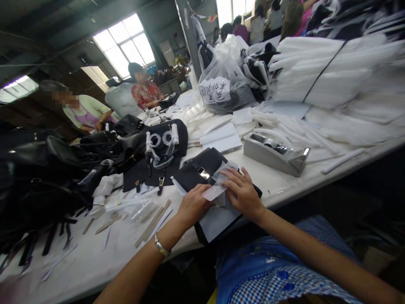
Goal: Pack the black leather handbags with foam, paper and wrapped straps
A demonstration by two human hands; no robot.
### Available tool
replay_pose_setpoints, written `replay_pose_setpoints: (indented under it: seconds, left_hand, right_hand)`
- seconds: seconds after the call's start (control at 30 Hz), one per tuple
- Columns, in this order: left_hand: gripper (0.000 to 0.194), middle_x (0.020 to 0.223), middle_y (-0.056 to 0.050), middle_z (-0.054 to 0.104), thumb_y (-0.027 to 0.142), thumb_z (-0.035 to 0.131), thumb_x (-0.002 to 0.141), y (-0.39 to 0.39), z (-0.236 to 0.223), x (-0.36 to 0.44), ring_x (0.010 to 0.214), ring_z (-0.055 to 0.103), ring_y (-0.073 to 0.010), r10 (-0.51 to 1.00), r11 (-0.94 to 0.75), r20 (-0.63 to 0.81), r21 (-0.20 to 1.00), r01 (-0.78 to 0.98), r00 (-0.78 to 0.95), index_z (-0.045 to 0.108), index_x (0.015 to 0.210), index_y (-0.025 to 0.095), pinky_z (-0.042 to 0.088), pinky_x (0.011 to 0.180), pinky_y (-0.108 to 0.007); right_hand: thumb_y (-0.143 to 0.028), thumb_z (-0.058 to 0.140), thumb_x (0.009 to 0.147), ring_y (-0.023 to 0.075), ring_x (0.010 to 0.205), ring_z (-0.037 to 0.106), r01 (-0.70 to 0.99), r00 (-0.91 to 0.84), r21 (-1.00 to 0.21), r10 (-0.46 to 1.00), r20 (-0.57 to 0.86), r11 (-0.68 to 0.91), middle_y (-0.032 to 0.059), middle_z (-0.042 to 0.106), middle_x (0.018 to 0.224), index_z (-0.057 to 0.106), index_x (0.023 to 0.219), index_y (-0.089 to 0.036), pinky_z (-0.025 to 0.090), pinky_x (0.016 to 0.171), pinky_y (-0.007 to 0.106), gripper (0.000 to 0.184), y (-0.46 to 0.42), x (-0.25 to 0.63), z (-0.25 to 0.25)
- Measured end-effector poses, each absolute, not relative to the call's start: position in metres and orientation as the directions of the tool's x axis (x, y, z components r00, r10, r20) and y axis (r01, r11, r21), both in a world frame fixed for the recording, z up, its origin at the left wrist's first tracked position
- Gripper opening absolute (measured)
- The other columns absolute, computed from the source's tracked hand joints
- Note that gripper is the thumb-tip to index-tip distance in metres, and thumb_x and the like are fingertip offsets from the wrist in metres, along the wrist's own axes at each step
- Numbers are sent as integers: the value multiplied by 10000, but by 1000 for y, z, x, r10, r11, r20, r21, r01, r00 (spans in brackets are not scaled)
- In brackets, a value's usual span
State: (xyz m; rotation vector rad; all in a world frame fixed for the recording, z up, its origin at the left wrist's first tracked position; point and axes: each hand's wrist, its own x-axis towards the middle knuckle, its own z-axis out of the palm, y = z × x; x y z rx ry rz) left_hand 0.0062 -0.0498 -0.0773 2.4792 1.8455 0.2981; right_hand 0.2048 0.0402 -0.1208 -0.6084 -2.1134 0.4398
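Observation:
A black handbag [202,166] with a gold clasp lies flat on the white table [95,257] right in front of me, its near part covered by white wrapping paper [218,219]. My left hand [193,204] is closed, pinching a fold of white paper [214,193] against the bag. My right hand [242,192] rests on the same paper, fingers stretched out and pressing it flat.
A grey tape dispenser [275,154] stands to the right. Black bags [47,169] and straps pile up at left, white foam sheets [332,71] and a labelled plastic sack [221,84] behind. Two other people [85,112] work at the far left; more stand at the back.

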Motion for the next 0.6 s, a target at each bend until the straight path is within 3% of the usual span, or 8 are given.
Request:
replay_pose_setpoints:
  seconds: [0.1,0.17,0.23,0.37,0.43,0.6]
  left_hand:
    - [291,1180,-69,655,275,656,900,-51,-81,2,1086,595,-224,945,-311,163,185,932,283,626,1183,218,537,940,-357]
    - [302,1178,-58,659,286,657,900,-51,-84,0,1084,594,-222,942,-315,191,235,919,274,625,1195,232,537,936,-358]
    - [296,1172,-58,661,286,654,903,-52,-88,-1,1077,595,-220,939,-319,222,278,906,263,629,1193,234,540,926,-354]
    - [306,1170,-56,661,284,669,894,-53,-95,-3,1081,597,-220,935,-313,272,330,891,228,635,1196,244,541,921,-353]
    - [304,1168,-50,661,279,674,890,-52,-97,-5,1083,598,-217,939,-297,275,349,889,206,641,1191,252,537,928,-349]
    - [294,1169,-44,662,264,693,873,-50,-95,-2,1097,598,-222,961,-205,252,354,913,118,664,1166,257,524,957,-363]
  right_hand:
    - [-236,527,939,287,1464,305,415,-353,-631,755,552,656,90,412,1547,516,1361,-243,220,1204,565,422,27,234,-127]
    - [-353,535,938,292,1441,351,425,-266,-791,896,355,439,121,370,1565,386,1471,-242,305,1174,542,564,21,253,-134]
    - [-480,537,923,295,1377,451,396,-245,-895,963,113,206,139,445,1514,314,1511,-246,364,1141,525,671,20,264,-139]
    - [-592,571,865,309,1330,503,395,-289,-919,949,-123,1,134,523,1453,367,1493,-246,358,1141,501,746,32,261,-133]
    - [-589,604,843,309,1324,507,377,-295,-924,938,-182,-61,125,520,1459,401,1480,-250,363,1136,494,749,42,254,-129]
    - [-482,723,767,275,1186,619,127,-449,-975,866,-220,-182,98,642,1328,563,1353,-205,476,1055,422,668,71,242,-134]
